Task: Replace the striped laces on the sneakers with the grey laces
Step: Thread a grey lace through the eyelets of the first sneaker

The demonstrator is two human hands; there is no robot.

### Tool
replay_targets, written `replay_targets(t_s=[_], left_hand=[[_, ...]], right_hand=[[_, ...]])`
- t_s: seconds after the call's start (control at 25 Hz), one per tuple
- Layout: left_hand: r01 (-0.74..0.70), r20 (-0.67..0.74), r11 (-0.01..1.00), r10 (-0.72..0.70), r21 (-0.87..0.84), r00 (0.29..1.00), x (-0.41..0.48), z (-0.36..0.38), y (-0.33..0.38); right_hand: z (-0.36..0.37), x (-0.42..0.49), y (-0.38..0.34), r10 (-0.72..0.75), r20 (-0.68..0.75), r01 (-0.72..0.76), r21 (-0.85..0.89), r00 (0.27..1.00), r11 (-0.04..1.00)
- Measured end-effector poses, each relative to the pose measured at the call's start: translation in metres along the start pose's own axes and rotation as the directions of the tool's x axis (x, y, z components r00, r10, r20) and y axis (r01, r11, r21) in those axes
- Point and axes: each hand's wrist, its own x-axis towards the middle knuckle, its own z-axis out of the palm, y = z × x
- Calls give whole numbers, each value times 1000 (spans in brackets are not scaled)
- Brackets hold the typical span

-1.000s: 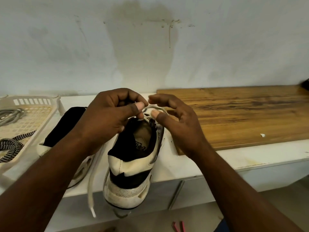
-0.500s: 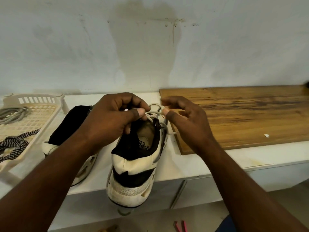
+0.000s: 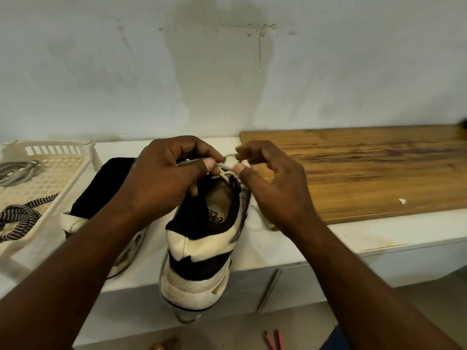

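Observation:
A white and black sneaker (image 3: 202,248) stands heel toward me at the white counter's front edge, its heel hanging over. A pale grey lace (image 3: 228,170) runs through its upper eyelets and loops above the tongue. My left hand (image 3: 164,180) pinches one strand of that lace between thumb and forefinger. My right hand (image 3: 273,188) pinches the other strand just to the right. A second sneaker (image 3: 101,198) lies to the left, mostly behind my left forearm. In the cream basket (image 3: 63,150) lie a striped black-and-white lace (image 3: 20,215) and a coiled grey lace (image 3: 17,171).
A wooden board (image 3: 366,168) covers the counter's right half, with a small white scrap (image 3: 402,201) near its front. The stained wall stands close behind. Below the counter edge, pink handles (image 3: 273,341) lie on the floor.
Both hands have stayed at the top of the sneaker, working the grey lace. The loop above the tongue has grown smaller, and the lace end that hung over the counter edge is out of sight.

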Motion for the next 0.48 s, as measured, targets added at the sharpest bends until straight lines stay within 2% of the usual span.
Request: replay_targets(t_s=[0.08,0.16,0.28,0.4,0.48], left_hand=[[-32,8,999,31,42,999,0,4,2],[-39,-24,997,40,69,999,0,6,2],[-7,-84,997,14,81,996,2,3,-1],[-8,-68,996,14,94,998,1,4,-2],[-27,-59,992,35,124,998,0,9,-1]], right_hand=[[5,-3,-7,-71,38,69,48,997,996],[7,-1,-8,-127,-40,127,-7,991,992],[0,5,2,-55,-129,52,-28,990,998],[0,3,-2,5,-4,-5,54,1000,999],[7,-1,-6,-65,40,62,55,997,997]])
